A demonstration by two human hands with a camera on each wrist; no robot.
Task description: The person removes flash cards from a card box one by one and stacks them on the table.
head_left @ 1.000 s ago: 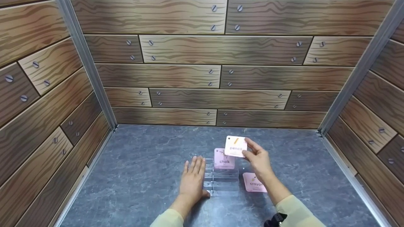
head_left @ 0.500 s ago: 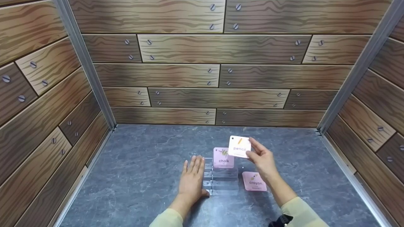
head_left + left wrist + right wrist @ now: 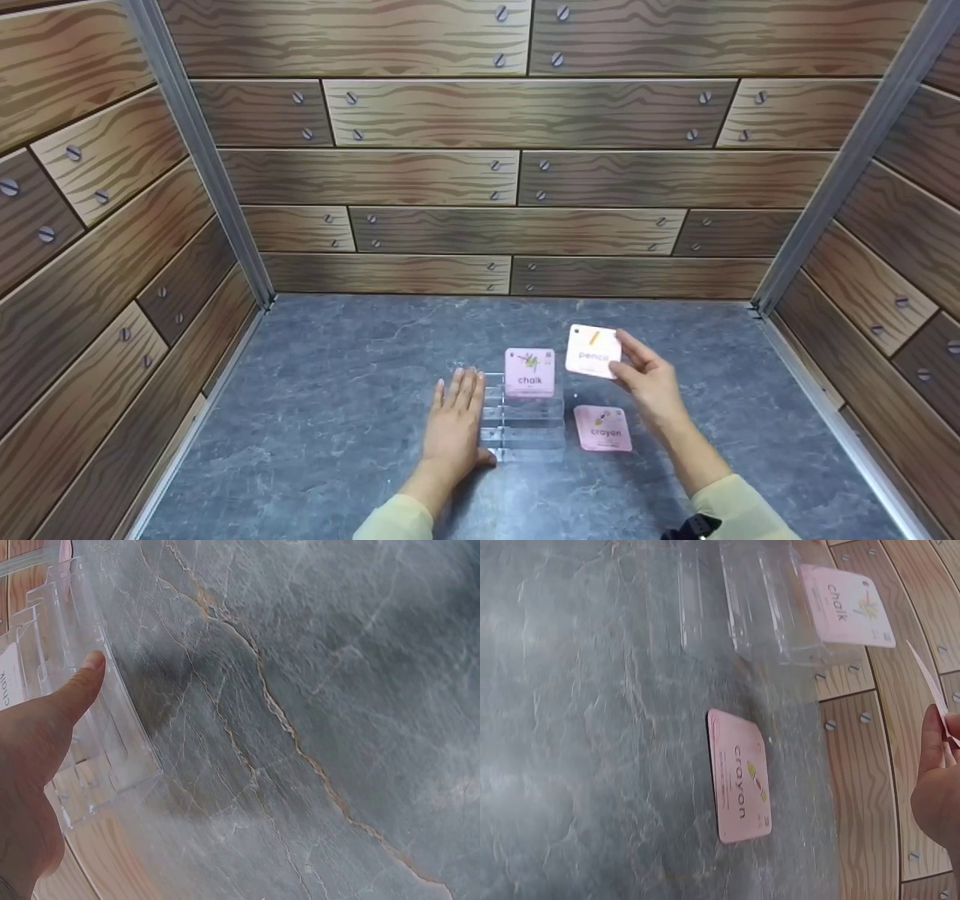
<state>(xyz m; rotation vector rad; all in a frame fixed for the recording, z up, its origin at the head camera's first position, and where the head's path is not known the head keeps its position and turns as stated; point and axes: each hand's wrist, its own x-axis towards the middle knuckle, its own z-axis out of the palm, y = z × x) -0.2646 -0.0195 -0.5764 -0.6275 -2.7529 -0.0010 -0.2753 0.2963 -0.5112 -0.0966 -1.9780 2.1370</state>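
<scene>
My right hand (image 3: 654, 382) pinches a white flash card (image 3: 593, 351) printed "pencil" by its right edge, raised above the table. In the right wrist view this card (image 3: 928, 681) shows nearly edge-on. Flat against the left side of a clear stepped acrylic card stand (image 3: 534, 433) lies my left hand (image 3: 454, 426), its fingers straight. The thumb touches the stand's front edge in the left wrist view. A pink "chalk" card (image 3: 529, 373) stands upright in the stand's back tier. To the stand's right, a pink "crayon" card (image 3: 603, 429) lies on the table.
The grey marbled tabletop (image 3: 337, 390) is bounded by wood-plank-patterned walls (image 3: 420, 176) at the back and both sides. Metal corner strips (image 3: 825, 161) run up where the walls meet. A black band (image 3: 691, 527) is at my right wrist.
My right hand has moved right with the pencil card, away from the chalk card, which now shows fully. The crayon card has come into full view. My left hand keeps its place.
</scene>
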